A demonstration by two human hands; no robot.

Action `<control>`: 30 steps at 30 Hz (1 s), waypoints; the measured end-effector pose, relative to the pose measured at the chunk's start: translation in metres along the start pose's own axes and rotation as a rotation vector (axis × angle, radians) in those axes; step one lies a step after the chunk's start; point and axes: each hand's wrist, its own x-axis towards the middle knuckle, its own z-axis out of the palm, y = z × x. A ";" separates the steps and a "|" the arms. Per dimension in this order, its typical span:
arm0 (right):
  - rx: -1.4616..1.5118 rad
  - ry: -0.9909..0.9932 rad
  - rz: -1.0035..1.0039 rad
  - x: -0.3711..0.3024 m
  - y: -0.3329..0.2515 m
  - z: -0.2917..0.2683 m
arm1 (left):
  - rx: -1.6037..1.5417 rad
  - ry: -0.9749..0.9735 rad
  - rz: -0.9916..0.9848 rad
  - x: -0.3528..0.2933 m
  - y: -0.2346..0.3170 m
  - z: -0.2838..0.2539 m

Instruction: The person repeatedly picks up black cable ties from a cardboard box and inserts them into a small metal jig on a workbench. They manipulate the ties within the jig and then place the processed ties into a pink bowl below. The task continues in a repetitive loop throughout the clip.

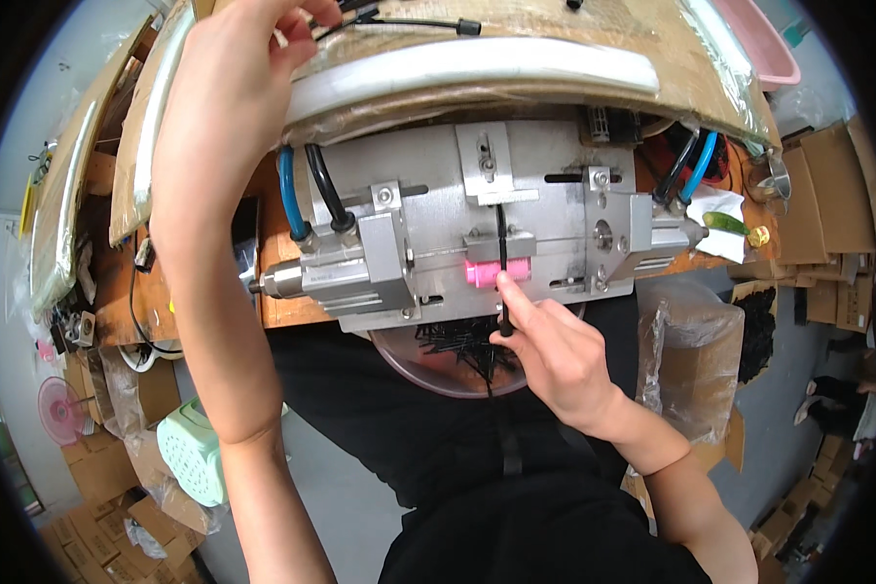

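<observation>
Bare left forearm (209, 331) rose closest to the camera, leading to the person's left hand (248, 44) at the top, its fingers curled beside slim black parts (399, 20) on a cardboard cover; whether it gripped one could not be told. Below and to its right, the right hand (560, 355) pinched a slim black rod (502, 232) near its thicker lower end, index finger straight along it, thumb underneath. Ahead of that hand, the rod crossed a bright pink block (483, 274) and pointed toward a slotted bracket (477, 161) on a grey metal plate (438, 170). A pneumatic actuator (360, 265) stood left of the right hand and a second actuator (635, 234) to its right, both apart from the rod. Below the hand, toward the lap, a bowl (407, 375) held a heap of black pieces (457, 343), finished or waiting, impossible to say. The rod looked roughly lined up across the block, so positioning seemed mostly done; letting go and any machine step appeared left.
</observation>
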 end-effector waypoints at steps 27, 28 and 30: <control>0.116 0.299 0.124 0.141 0.064 -0.154 | -0.196 -0.047 -0.066 -0.174 0.132 0.072; 0.122 0.320 0.128 0.137 0.066 -0.155 | -0.178 -0.100 -0.081 -0.173 0.133 0.076; 0.135 0.366 0.133 0.132 0.064 -0.155 | -0.158 -0.131 -0.083 -0.173 0.134 0.080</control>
